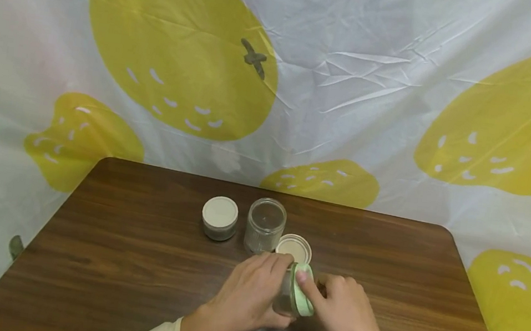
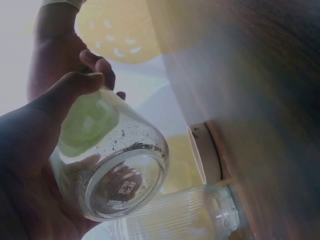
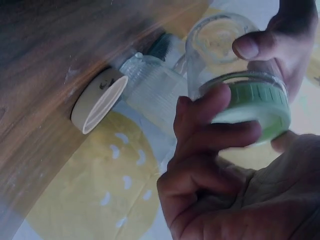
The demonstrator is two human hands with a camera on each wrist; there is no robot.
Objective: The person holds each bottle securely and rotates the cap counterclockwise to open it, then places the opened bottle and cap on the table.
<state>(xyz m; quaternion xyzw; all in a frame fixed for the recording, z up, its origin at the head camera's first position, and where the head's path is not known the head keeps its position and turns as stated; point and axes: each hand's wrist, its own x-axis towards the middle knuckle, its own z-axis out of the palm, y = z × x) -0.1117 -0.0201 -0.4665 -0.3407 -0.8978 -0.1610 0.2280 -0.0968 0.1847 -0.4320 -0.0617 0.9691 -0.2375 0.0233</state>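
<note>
Tilted on its side over the table, a clear glass jar (image 2: 132, 167) is gripped around its body by my left hand (image 1: 246, 291). Small dark specks cling to the glass near its bottom. Its ribbed green lid (image 1: 303, 298) sits on the mouth and faces right. My right hand (image 1: 349, 311) holds that lid, thumb on the near rim and curled fingers at the far side, as the right wrist view shows. Just beyond the hands, a lidless ribbed glass jar (image 1: 262, 236) stands upright beside a loose cream lid (image 1: 295, 246).
A short jar with a white lid (image 1: 220, 214) stands left of the ribbed jar. The dark wooden table (image 1: 134, 243) has rounded back corners and meets a hanging white cloth (image 1: 346, 86) printed with yellow fruit.
</note>
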